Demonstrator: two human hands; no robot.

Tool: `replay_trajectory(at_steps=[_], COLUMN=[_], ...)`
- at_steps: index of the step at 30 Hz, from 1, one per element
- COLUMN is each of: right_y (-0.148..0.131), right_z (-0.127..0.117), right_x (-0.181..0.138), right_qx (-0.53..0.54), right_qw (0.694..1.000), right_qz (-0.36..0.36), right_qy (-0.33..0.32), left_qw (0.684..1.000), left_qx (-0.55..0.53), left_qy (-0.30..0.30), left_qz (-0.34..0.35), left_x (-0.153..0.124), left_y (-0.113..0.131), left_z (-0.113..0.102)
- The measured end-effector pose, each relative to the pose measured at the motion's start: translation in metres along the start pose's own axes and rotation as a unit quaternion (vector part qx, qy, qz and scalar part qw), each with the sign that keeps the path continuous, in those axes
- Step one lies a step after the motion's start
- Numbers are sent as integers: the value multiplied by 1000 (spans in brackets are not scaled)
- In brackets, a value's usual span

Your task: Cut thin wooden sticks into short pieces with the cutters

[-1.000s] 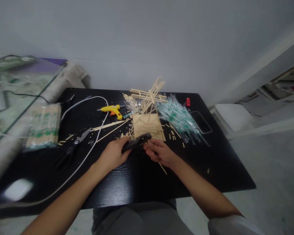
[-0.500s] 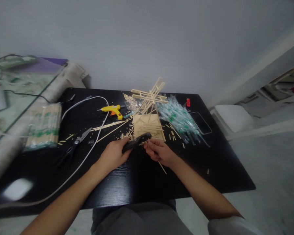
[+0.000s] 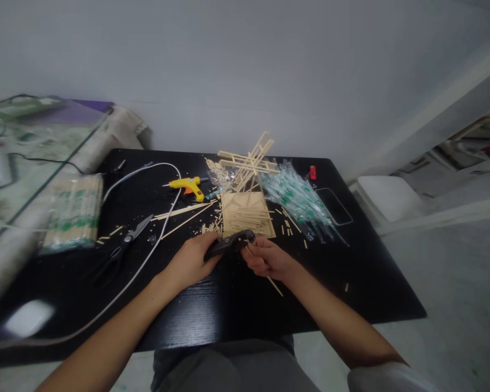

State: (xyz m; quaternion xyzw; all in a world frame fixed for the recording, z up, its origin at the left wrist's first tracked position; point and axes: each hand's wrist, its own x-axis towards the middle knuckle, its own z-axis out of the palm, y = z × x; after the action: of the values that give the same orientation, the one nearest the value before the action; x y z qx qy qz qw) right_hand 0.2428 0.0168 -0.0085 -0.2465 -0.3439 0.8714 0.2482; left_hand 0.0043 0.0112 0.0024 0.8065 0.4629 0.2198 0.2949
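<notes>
My left hand [image 3: 194,255] is closed round the handles of black pliers [image 3: 228,243], whose head points to the right. My right hand [image 3: 269,260] pinches a thin wooden stick [image 3: 275,286]; its lower end sticks out below the palm toward the table's front. The stick's other end is at the pliers' jaws, where my fingers partly hide it. Just beyond both hands lies a square wooden-stick panel [image 3: 228,209] with many cut sticks [image 3: 250,216] heaped on it. Behind it stands a crossed frame of glued sticks [image 3: 251,163].
A yellow glue gun [image 3: 190,187], black scissors [image 3: 124,247] and a white cable [image 3: 147,261] lie on the left of the black table [image 3: 351,294]. A wrapped chopstick bundle [image 3: 71,212] is farther left. Plastic wrappers [image 3: 298,196] and a red object [image 3: 312,172] are at right.
My right hand has shifted slightly right and down, and the stick's lower end with it. The pliers have turned a little, their head slightly lower. Both hands keep their hold.
</notes>
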Motion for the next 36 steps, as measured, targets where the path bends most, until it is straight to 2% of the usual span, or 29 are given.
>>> replay_trajectory(at_steps=[7, 32, 36], right_y=[0, -4, -7], right_z=[3, 5, 7], right_x=[1, 1, 0], right_qx=[6, -10, 1], right_qw=[1000, 999, 999], right_qz=[-10, -26, -35], right_qy=[-17, 32, 32], left_qw=[1000, 998, 998], left_qx=[0, 21, -32], left_qy=[-2, -6, -2], left_qz=[-11, -55, -61], left_x=[1, 2, 3], left_y=[3, 6, 7], left_z=[0, -3, -1])
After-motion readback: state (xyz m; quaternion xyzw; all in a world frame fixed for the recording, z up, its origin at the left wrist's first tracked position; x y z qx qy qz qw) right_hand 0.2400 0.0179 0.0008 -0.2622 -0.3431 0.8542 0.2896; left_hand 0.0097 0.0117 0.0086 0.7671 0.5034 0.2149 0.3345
